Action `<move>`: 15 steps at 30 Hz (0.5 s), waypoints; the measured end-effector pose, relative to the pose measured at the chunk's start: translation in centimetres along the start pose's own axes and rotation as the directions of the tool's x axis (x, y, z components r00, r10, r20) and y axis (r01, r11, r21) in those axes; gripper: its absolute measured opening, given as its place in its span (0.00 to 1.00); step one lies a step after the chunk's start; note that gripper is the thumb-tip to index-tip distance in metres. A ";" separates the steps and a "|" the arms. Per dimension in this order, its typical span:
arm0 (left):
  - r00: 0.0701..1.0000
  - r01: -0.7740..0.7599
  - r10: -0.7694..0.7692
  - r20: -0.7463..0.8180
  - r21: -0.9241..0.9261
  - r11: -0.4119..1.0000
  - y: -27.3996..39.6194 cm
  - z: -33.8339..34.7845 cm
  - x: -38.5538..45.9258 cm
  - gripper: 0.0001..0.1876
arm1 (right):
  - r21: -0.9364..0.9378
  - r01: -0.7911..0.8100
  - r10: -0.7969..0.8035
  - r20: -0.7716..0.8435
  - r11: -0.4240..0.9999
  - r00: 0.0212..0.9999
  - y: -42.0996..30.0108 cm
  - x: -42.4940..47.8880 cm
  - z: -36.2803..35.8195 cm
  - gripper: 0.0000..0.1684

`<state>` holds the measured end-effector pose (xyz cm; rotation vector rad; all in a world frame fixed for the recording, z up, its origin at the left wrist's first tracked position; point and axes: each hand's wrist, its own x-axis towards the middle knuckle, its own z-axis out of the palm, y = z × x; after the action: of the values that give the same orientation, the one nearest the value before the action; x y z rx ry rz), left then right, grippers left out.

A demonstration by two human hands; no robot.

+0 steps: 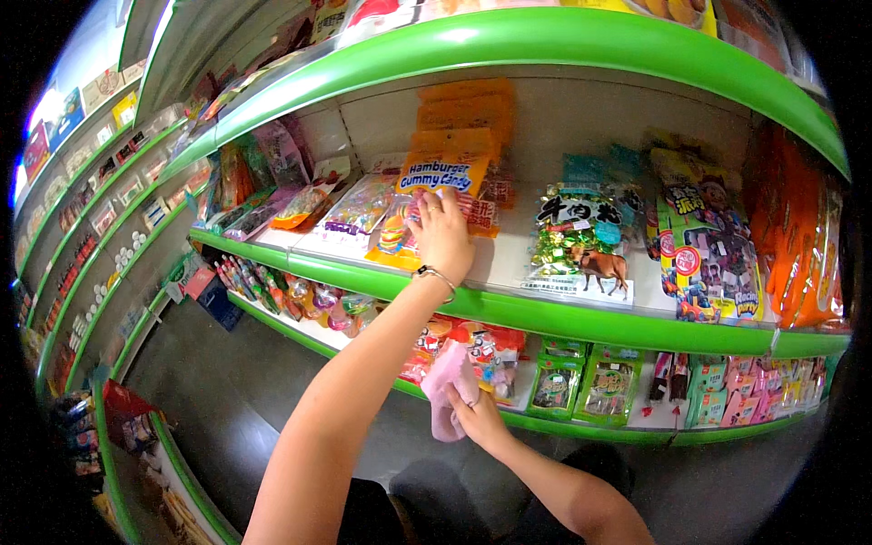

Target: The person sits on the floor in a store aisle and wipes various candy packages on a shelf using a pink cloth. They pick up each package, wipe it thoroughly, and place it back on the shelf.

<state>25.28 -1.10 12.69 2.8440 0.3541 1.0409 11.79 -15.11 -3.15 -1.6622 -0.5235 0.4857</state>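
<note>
My left hand (pixel 443 235) lies against the front of an orange candy bag (pixel 446 151) with a hamburger picture, fingers spread over it. Whether the fingers pinch the bag cannot be seen. Behind it, more orange bags (pixel 466 102) lean on the back panel of the middle shelf. My right hand (pixel 480 415) grips a folded pink cloth (pixel 451 388), lower down and in front of the bottom shelf. Left of the orange bag lies a clear bag of colourful sweets (pixel 357 208). To its right stands a candy bag with a cow picture (pixel 582 245).
Green edge strips (pixel 613 320) run along the shelf fronts. A racing-themed bag (pixel 708 238) and orange packets (pixel 804 231) stand at the right. Green packets (pixel 610 385) and red bags (pixel 501 351) fill part of the lower shelf. Another shelf unit (pixel 88 231) rises at left, beyond the grey floor (pixel 272 409).
</note>
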 end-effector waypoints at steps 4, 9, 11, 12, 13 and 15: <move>0.998 0.012 -0.028 -0.062 -0.244 0.970 -0.7 -4.1 0.8 0.29 | -0.037 0.137 -0.141 -0.114 0.990 0.983 0.1 0.0 0.0 0.21; 0.984 -0.123 0.013 -0.180 -0.618 0.777 -3.9 -10.6 -0.8 0.20 | 0.003 0.122 -0.122 -0.095 0.992 0.988 -0.1 0.2 0.1 0.21; 1.000 -0.004 0.007 -0.002 -0.931 0.365 -2.2 -15.0 -4.2 0.24 | 0.039 0.071 -0.069 -0.056 0.997 0.996 -0.3 0.2 -1.3 0.21; 0.998 0.051 -0.040 0.039 -0.936 0.347 -2.0 -16.9 -5.9 0.27 | 0.094 0.095 -0.085 -0.098 0.991 0.992 -0.9 0.0 -1.4 0.22; 0.987 0.128 -0.125 0.102 -0.966 0.224 -1.9 -17.8 -7.7 0.29 | 0.146 0.114 -0.094 -0.139 0.983 0.986 -1.2 0.0 -1.5 0.23; 0.952 0.304 -0.129 0.277 -0.898 0.319 -4.6 -19.7 -12.0 0.30 | 0.156 0.262 -0.218 -0.250 0.952 0.943 -0.8 0.6 -1.2 0.28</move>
<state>2.84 0.54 19.44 1.6956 0.0491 0.6054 12.89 -15.61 -2.20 -1.4272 -0.4852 0.1525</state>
